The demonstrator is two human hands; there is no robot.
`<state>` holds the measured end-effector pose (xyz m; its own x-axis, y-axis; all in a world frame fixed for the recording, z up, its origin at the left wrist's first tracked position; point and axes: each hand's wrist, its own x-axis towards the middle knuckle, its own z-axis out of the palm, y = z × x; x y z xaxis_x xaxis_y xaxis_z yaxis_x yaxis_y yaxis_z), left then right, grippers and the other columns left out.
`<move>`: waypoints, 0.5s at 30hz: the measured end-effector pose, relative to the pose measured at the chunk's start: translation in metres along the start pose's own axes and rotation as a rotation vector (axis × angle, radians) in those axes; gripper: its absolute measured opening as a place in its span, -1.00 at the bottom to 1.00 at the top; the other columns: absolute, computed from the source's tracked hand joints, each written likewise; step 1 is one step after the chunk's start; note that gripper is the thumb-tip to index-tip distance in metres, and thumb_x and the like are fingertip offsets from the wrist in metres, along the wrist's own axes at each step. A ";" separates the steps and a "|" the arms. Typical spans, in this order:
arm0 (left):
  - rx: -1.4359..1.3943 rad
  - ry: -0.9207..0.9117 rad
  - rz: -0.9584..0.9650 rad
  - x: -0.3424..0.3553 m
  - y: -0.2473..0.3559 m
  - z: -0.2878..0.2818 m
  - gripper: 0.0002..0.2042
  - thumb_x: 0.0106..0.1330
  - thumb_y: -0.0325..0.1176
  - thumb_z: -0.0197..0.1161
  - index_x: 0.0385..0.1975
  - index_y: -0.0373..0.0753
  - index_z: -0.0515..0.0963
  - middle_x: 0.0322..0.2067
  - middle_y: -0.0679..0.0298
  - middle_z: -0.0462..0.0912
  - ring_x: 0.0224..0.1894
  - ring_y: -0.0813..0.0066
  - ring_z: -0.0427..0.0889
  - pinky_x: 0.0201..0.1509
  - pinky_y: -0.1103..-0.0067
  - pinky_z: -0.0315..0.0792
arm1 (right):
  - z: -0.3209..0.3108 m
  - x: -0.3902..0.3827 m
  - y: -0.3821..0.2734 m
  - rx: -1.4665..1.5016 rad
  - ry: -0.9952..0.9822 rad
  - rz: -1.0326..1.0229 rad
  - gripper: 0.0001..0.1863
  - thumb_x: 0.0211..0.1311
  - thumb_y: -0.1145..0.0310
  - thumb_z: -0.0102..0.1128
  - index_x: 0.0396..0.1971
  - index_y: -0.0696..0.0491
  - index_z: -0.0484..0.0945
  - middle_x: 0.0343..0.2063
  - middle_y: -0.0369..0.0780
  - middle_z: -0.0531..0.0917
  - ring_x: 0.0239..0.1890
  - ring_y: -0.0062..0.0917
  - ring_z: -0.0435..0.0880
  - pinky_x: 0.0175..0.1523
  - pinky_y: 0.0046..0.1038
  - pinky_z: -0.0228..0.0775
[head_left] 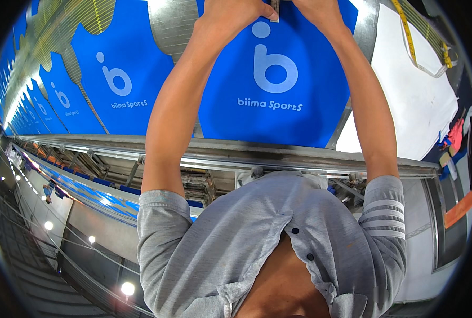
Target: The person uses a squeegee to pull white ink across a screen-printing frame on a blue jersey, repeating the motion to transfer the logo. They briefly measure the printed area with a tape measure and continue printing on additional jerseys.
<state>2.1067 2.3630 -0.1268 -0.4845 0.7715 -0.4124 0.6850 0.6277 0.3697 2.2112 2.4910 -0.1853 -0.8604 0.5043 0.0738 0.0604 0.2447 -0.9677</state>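
Note:
A blue sleeveless fabric panel (223, 119) with a pale printed logo and lettering lies flat on the table before me. My left hand (233, 9) rests at the panel's far end, its thumb stretched out toward the lower end of a narrow measuring strip (275, 10). The thumb tip is beside the strip; whether it touches it I cannot tell. Across the strip, my right hand (321, 9) is over the same panel, its fingers mostly cut off by the top edge. The strip's upper part is also outside the view.
More printed blue panels (125, 87) lie in a row along the table to the left. White fabric (400, 90) is at the right, with a yellow tape measure (405, 32) across it. A metal rail (294, 159) edges the table near my body. Colourful cloth scraps (455, 135) sit far right.

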 end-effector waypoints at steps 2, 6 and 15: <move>0.006 0.010 0.005 0.000 0.000 0.000 -0.61 -0.20 -0.09 0.63 -0.53 -0.28 0.70 -0.43 -0.06 0.70 -0.21 -0.06 0.69 -0.11 0.18 0.55 | 0.000 0.001 0.000 -0.003 -0.003 0.003 -0.27 0.08 0.74 0.24 0.33 0.07 0.40 -0.21 -0.29 0.53 -0.29 -0.67 0.53 -0.18 -0.64 0.45; 0.012 0.004 0.002 0.001 0.000 -0.001 -0.61 -0.19 -0.08 0.63 -0.51 -0.28 0.71 -0.41 -0.05 0.70 -0.19 -0.05 0.69 -0.10 0.18 0.55 | 0.000 0.001 -0.002 0.003 -0.003 0.003 -0.27 0.08 0.74 0.24 0.33 0.07 0.40 -0.21 -0.28 0.53 -0.29 -0.67 0.53 -0.18 -0.63 0.45; -0.095 -0.023 0.128 0.007 -0.037 0.034 -0.61 -0.07 -0.05 0.57 -0.57 -0.22 0.56 -0.64 0.23 0.57 -0.55 0.29 0.57 -0.45 0.37 0.38 | -0.004 -0.003 -0.009 0.035 0.075 0.061 -0.54 -0.01 0.55 0.18 -0.01 0.03 0.67 -0.40 -0.19 0.61 -0.38 -0.46 0.59 -0.24 -0.42 0.50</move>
<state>2.0965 2.3418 -0.1714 -0.3825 0.8442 -0.3755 0.6854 0.5318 0.4973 2.2152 2.4902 -0.1761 -0.8152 0.5784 0.0308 0.0931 0.1833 -0.9786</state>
